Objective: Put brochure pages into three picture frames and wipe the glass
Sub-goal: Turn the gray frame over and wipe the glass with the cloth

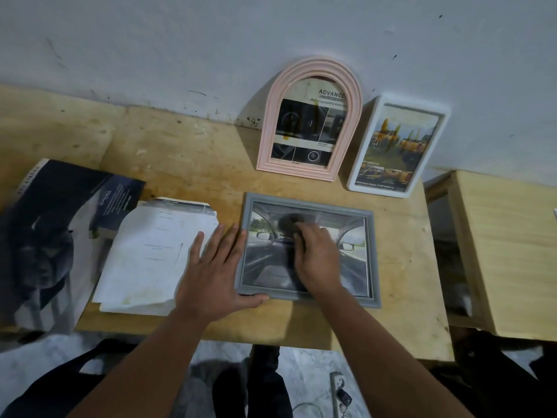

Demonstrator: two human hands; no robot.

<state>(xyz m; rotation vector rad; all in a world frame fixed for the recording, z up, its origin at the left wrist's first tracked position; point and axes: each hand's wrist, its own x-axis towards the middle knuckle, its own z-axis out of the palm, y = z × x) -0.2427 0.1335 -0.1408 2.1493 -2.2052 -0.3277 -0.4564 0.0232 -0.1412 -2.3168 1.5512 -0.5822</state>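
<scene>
left hand (pixel 215 271): flat, fingers straight and slightly spread, palm on the table beside the grey frame, thumb along the frame's near-left corner, fingertips touching its left edge
right hand (pixel 316 257): on the glass of the grey frame, blurred; fingers curled, look bunched on something dark, cannot tell what
grey frame (pixel 307 248): lying flat on the wooden table (pixel 193 158), landscape, brochure page with car interior inside it
pink arched frame (pixel 310 119): upright, leaning on the wall (pixel 211 40), page with dashboard photos inside
white frame (pixel 398 146): just right of the pink one, leaning on the wall, tilted, page with yellow vehicles inside
paper stack (pixel 153 254): white sheets left of the left hand, touching its fingers
dark brochure (pixel 54 236): far left, partly under the paper stack
wooden box (pixel 500 251): right of the table, apart from it
power strip (pixel 337 393): on the floor below the table edge
</scene>
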